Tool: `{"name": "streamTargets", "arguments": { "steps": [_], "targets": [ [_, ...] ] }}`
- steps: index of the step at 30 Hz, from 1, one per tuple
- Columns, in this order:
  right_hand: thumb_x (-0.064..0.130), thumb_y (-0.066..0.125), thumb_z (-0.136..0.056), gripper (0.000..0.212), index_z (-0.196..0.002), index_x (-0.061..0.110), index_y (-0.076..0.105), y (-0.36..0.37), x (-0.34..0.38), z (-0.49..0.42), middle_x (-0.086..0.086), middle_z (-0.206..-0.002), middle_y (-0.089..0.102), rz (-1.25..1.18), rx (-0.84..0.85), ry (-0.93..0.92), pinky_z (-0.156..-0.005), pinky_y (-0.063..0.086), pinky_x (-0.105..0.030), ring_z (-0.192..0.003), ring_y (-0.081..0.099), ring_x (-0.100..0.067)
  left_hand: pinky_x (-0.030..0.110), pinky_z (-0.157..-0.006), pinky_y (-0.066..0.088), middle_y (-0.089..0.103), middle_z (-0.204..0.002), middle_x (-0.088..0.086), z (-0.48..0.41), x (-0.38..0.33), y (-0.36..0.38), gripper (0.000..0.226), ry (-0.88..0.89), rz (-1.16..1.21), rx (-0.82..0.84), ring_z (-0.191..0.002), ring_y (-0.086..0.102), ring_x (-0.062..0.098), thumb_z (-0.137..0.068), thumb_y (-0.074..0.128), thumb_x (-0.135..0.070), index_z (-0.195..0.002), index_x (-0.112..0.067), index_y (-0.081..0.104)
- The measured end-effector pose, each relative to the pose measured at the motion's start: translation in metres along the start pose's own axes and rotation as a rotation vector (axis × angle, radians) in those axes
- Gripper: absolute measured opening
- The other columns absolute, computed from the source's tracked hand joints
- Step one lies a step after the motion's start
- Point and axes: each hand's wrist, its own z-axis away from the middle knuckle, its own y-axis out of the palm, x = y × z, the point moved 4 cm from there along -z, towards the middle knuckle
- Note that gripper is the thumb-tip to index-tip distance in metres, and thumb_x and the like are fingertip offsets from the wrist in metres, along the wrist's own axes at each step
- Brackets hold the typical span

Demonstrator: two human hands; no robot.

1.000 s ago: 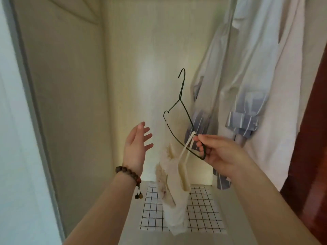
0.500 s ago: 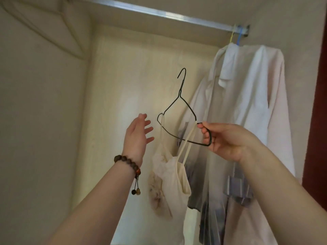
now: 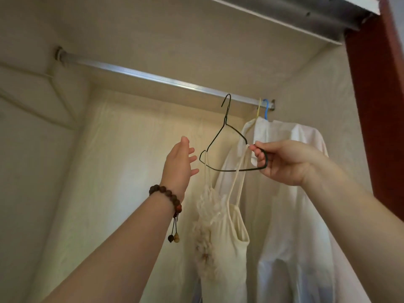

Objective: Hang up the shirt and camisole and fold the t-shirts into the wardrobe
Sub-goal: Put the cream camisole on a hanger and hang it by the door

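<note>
A cream camisole (image 3: 220, 241) with a ruffled front hangs by its thin straps from a dark wire hanger (image 3: 227, 136). My right hand (image 3: 282, 162) grips the hanger's right end, holding it up just below the silver wardrobe rail (image 3: 153, 76); the hook is level with the rail, not on it. My left hand (image 3: 180, 165) is raised just left of the hanger, fingers spread, touching nothing. A white shirt (image 3: 293, 193) hangs on the rail at the far right.
Yellow and blue hanger hooks (image 3: 263, 107) sit on the rail's right end above the white shirt. The rail to the left of them is bare. A red-brown door frame (image 3: 380, 106) borders the right side. Beige wardrobe walls enclose the space.
The view tilted upward, bringing the whole rail into sight. My right hand lifted the hanger with the camisole up toward the rail. My left hand rose alongside it, still holding nothing.
</note>
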Motion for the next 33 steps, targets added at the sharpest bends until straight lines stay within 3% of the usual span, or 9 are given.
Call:
{"name": "streamTargets", "arguments": {
  "steps": [11, 20, 24, 27, 30, 33],
  "targets": [
    [0.007, 0.051, -0.095, 0.013, -0.086, 0.003, 0.059, 0.017, 0.047, -0.051, -0.001, -0.049, 0.063, 0.006, -0.058, -0.076, -0.037, 0.041, -0.012, -0.035, 0.052, -0.003, 0.045, -0.093, 0.051, 0.055, -0.126, 0.006, -0.061, -0.025, 0.023, 0.050, 0.082, -0.021, 0.041, -0.112, 0.056, 0.020, -0.101, 0.032, -0.045, -0.137, -0.014, 0.046],
    [0.007, 0.048, -0.097, 0.020, -0.079, 0.004, 0.059, 0.016, 0.066, -0.092, -0.002, -0.047, 0.063, 0.083, -0.136, -0.088, -0.037, 0.039, -0.011, -0.033, 0.051, -0.004, 0.044, -0.092, 0.052, 0.055, -0.122, 0.004, -0.086, -0.023, 0.035, 0.041, 0.140, -0.040, 0.077, -0.110, 0.056, 0.019, -0.100, 0.033, -0.046, -0.124, -0.019, 0.052],
    [0.006, 0.050, -0.096, 0.016, -0.084, 0.002, 0.060, 0.007, 0.064, -0.105, -0.004, -0.047, 0.063, 0.110, -0.173, -0.049, -0.036, 0.040, -0.012, -0.032, 0.052, -0.005, 0.041, -0.089, 0.052, 0.054, -0.124, 0.003, -0.089, -0.013, 0.034, 0.047, 0.137, -0.043, 0.088, -0.111, 0.055, 0.019, -0.100, 0.034, -0.046, -0.132, -0.016, 0.049],
    [0.007, 0.052, -0.095, 0.015, -0.084, 0.003, 0.061, -0.005, 0.059, -0.111, -0.003, -0.050, 0.064, 0.173, -0.217, -0.011, -0.044, 0.042, -0.016, -0.038, 0.052, -0.004, 0.042, -0.089, 0.053, 0.054, -0.125, 0.004, -0.092, -0.005, 0.030, 0.049, 0.113, -0.042, 0.089, -0.111, 0.056, 0.019, -0.100, 0.034, -0.046, -0.136, -0.016, 0.048],
    [0.006, 0.052, -0.095, 0.012, -0.086, 0.006, 0.060, -0.016, 0.058, -0.114, -0.003, -0.049, 0.063, 0.245, -0.242, -0.004, -0.038, 0.040, -0.014, -0.035, 0.053, -0.005, 0.043, -0.089, 0.053, 0.055, -0.125, 0.004, -0.095, 0.002, 0.026, 0.050, 0.074, -0.031, 0.084, -0.110, 0.056, 0.019, -0.099, 0.035, -0.048, -0.135, -0.016, 0.049],
    [0.006, 0.055, -0.093, 0.009, -0.085, 0.007, 0.061, -0.023, 0.067, -0.110, -0.001, -0.052, 0.066, 0.490, -0.278, -0.010, -0.039, 0.043, -0.012, -0.037, 0.056, -0.004, 0.043, -0.089, 0.053, 0.055, -0.124, 0.005, -0.097, 0.008, 0.027, 0.049, 0.051, -0.017, 0.087, -0.110, 0.056, 0.020, -0.100, 0.035, -0.048, -0.133, -0.015, 0.050]
  ]
}}
